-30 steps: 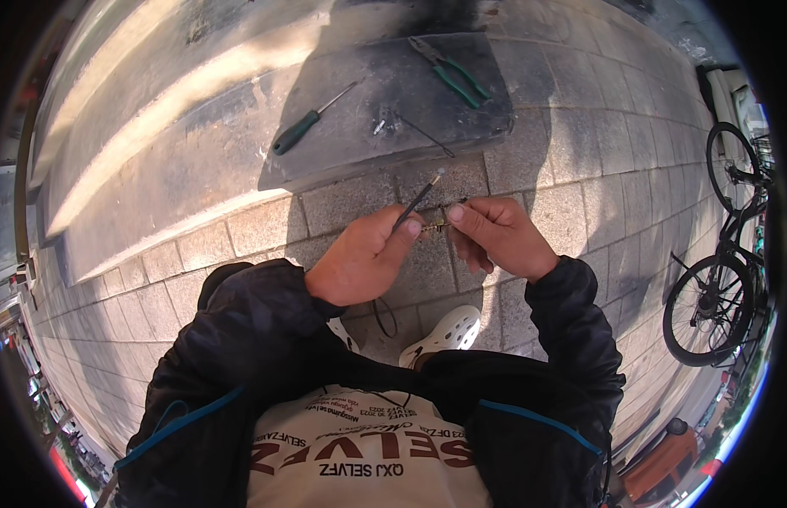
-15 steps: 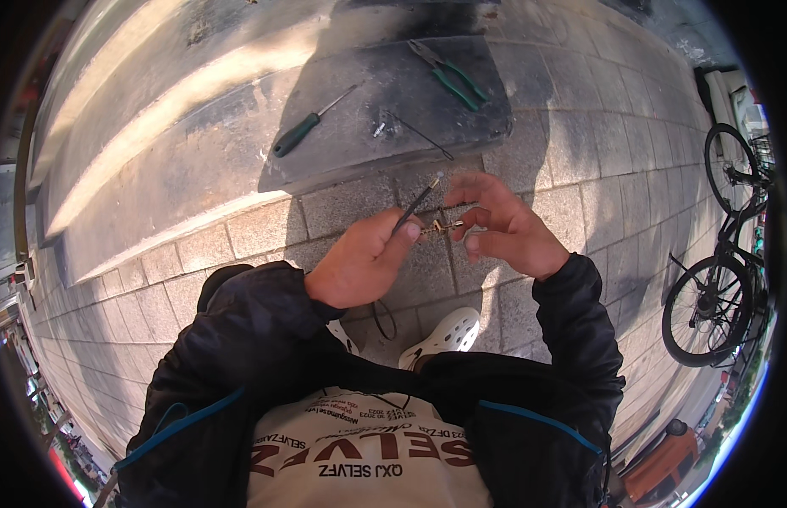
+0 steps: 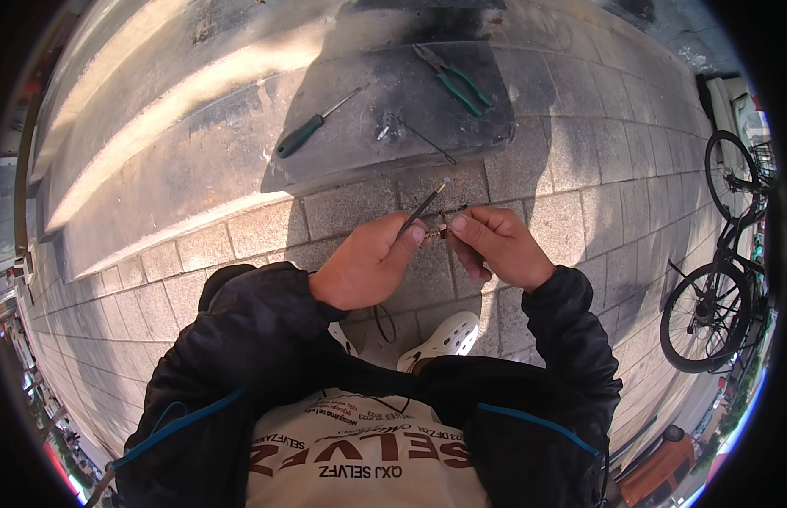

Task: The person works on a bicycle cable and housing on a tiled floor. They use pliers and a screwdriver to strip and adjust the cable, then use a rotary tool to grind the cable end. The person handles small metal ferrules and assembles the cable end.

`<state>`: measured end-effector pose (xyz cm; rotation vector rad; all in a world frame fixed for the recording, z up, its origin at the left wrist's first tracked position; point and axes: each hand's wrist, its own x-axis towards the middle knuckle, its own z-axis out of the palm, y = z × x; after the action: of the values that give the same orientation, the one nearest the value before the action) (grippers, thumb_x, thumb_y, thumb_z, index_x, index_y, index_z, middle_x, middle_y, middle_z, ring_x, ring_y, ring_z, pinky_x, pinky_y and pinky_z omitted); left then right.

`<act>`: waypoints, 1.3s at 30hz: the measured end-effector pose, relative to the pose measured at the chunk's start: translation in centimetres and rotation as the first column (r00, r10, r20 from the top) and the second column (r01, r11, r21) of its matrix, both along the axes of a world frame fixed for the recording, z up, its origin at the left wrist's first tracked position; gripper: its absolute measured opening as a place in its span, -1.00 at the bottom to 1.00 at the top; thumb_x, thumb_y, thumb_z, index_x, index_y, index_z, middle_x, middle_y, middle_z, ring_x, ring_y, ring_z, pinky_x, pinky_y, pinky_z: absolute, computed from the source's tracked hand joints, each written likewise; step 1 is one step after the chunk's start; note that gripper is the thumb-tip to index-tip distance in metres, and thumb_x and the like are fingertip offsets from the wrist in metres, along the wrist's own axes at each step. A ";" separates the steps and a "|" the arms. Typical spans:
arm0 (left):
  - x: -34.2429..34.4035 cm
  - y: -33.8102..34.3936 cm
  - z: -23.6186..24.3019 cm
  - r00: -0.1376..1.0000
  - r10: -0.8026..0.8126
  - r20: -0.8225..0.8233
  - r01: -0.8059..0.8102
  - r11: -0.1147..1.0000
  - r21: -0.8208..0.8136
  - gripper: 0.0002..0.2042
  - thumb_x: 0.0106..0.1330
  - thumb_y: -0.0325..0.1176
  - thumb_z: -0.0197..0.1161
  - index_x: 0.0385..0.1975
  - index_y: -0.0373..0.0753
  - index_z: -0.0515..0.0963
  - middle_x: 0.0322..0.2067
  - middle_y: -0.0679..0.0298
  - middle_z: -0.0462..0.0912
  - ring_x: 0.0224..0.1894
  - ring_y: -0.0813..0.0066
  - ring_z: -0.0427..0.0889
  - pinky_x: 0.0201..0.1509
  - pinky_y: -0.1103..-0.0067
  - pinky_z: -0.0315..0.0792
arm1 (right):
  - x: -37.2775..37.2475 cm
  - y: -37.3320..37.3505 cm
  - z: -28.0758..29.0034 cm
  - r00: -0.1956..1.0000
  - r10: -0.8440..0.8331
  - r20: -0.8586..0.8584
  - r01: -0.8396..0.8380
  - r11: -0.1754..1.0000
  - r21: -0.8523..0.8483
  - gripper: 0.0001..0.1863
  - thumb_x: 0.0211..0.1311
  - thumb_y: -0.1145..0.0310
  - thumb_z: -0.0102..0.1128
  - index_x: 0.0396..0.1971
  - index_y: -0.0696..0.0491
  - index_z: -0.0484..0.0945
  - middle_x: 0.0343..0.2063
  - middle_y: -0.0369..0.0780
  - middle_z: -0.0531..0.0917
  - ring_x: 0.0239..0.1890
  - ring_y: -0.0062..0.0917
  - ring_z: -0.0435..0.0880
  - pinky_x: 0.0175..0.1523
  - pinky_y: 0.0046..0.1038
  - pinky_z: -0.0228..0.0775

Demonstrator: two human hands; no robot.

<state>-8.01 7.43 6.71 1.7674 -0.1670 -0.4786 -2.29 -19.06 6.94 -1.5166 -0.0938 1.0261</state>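
My left hand (image 3: pixel 364 262) grips a thin black cable (image 3: pixel 425 203) with a light-tipped end angled upward, along with a small brass-coloured fitting (image 3: pixel 435 231) at the thumb. My right hand (image 3: pixel 499 245) pinches the other end of that fitting between thumb and index finger, its other fingers curled underneath. A loop of cable hangs below my left hand. Beyond the hands, on a low dark step (image 3: pixel 376 161), lie a green-handled screwdriver (image 3: pixel 302 133), green-handled pliers (image 3: pixel 460 89), a thin black wire (image 3: pixel 427 140) and a small silvery part (image 3: pixel 382 131).
Pale steps (image 3: pixel 165 102) rise at the upper left from the paved ground (image 3: pixel 579 220). My white clogs (image 3: pixel 452 330) stand below the hands. A black bicycle (image 3: pixel 706 326) is at the right, and an orange vehicle (image 3: pixel 656 474) shows at the lower right rim.
Half a second ago my right hand's fingers were spread apart at the fitting; they have now closed on it again, as a second ago. My left hand has barely moved.
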 end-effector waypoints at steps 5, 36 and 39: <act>0.2 0.1 0.5 0.998 -0.024 -0.055 0.027 0.998 0.051 -0.73 0.73 -0.22 0.05 0.02 -0.29 0.59 -0.33 0.25 0.63 -0.28 0.45 0.59 -0.12 0.42 0.52 | -0.5 1.1 1.5 0.974 -0.190 0.121 0.178 0.979 0.103 -0.71 0.67 0.25 0.11 0.16 0.11 0.51 -0.09 -0.20 0.64 -0.37 -0.62 0.65 -0.42 -0.55 0.47; -0.1 0.2 0.2 0.998 -0.049 -0.035 0.051 0.997 0.065 -0.75 0.73 -0.27 0.05 0.04 -0.31 0.58 -0.29 0.21 0.66 -0.23 0.44 0.63 -0.07 0.41 0.53 | -0.7 1.6 2.2 0.969 -0.242 0.051 0.231 0.958 0.170 -0.84 0.65 0.35 0.15 0.04 0.09 0.50 -0.19 -0.22 0.65 -0.30 -0.55 0.72 -0.30 -0.51 0.56; -0.4 0.1 -0.4 1.000 -0.014 0.010 0.014 1.000 0.021 -0.76 0.73 -0.26 0.05 -0.01 -0.31 0.57 -0.34 0.22 0.61 -0.28 0.44 0.59 -0.13 0.39 0.51 | 1.0 -0.5 0.5 0.990 0.089 -0.111 -0.090 0.996 -0.008 -0.75 0.56 0.44 0.23 0.12 0.09 0.46 -0.11 -0.21 0.65 -0.17 -0.54 0.69 -0.18 -0.48 0.56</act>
<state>-8.36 7.49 6.36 1.7907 -0.1826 -0.4828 -1.27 -19.58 7.46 -1.4750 -0.0778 1.1828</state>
